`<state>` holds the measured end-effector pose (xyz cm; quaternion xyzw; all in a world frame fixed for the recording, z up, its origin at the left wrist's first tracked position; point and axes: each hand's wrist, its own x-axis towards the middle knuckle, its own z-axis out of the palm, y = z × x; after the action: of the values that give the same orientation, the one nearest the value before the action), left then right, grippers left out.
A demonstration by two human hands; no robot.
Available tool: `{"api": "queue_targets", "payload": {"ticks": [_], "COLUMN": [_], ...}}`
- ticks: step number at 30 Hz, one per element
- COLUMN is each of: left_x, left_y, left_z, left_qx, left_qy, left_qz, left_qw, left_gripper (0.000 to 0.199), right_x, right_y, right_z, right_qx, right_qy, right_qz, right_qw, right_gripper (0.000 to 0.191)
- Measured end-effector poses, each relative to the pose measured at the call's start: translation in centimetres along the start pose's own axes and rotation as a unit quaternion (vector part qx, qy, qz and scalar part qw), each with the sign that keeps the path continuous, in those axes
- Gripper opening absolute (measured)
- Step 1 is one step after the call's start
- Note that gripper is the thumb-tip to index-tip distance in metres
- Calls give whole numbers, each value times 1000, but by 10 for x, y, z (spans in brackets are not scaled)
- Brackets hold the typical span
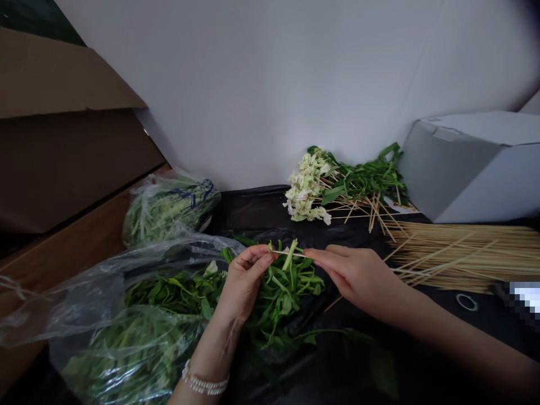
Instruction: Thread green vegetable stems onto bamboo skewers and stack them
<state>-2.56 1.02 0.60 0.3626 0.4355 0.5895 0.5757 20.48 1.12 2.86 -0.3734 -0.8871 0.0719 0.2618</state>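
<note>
My left hand [247, 275] pinches a short green stem between thumb and fingertips, close to the left end of a thin wooden skewer [301, 255]. My right hand [354, 273] has its fingers closed round the skewer's other end. A pale green stem [289, 256] crosses the skewer between my hands; it looks threaded on. Below them hang or lie leafy greens [289, 301], and I cannot tell how many of the leaves belong to the stems at the skewer.
An open plastic bag of greens [126, 351] lies at front left, another bag [169, 208] behind it. Skewered pale leaves [307, 188] and skewered greens [371, 177] rest by the wall. Many loose skewers [468, 253] lie right, before a white box [476, 163]. A cardboard box [71, 163] stands left.
</note>
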Motion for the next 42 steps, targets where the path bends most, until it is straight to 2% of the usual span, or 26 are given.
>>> {"api": "queue_targets", "payload": {"ticks": [13,23,27,29,32,34,36,38,40,42], "left_x": [-1,-6,-6,-5,-2,0,1,1,-1,-4], "left_y": [0,1,-2,-4,-4,-4,-6,-10,-16,-22], "left_z": [2,6,6,6,4,2,1,1,2,4], "left_qx": [-12,31,37,57,101,139,200,291,406,527], "left_qy": [10,-37,-41,-46,-29,-8,-10,-38,-71,-92], "left_qz": [-50,-68,-45,-21,23,53,72,87,119,163], "left_qw": [999,997,997,997,994,989,977,952,903,829], "left_gripper": [23,19,22,27,36,35,23,12,10,8], "right_x": [-3,-5,-2,1,4,5,5,5,5,5], "right_y": [-7,-10,-7,-1,9,15,19,21,21,21], "right_z": [7,14,10,4,-9,-18,-26,-31,-34,-35], "right_qx": [-48,-55,-11,30,71,74,67,60,59,59], "right_qy": [11,38,39,61,134,191,235,260,265,259], "right_qz": [-32,-58,-38,-2,57,82,101,115,123,121], "right_qw": [998,996,998,998,987,975,964,957,955,957], "right_gripper": [39,38,38,37,32,29,28,27,27,27]}}
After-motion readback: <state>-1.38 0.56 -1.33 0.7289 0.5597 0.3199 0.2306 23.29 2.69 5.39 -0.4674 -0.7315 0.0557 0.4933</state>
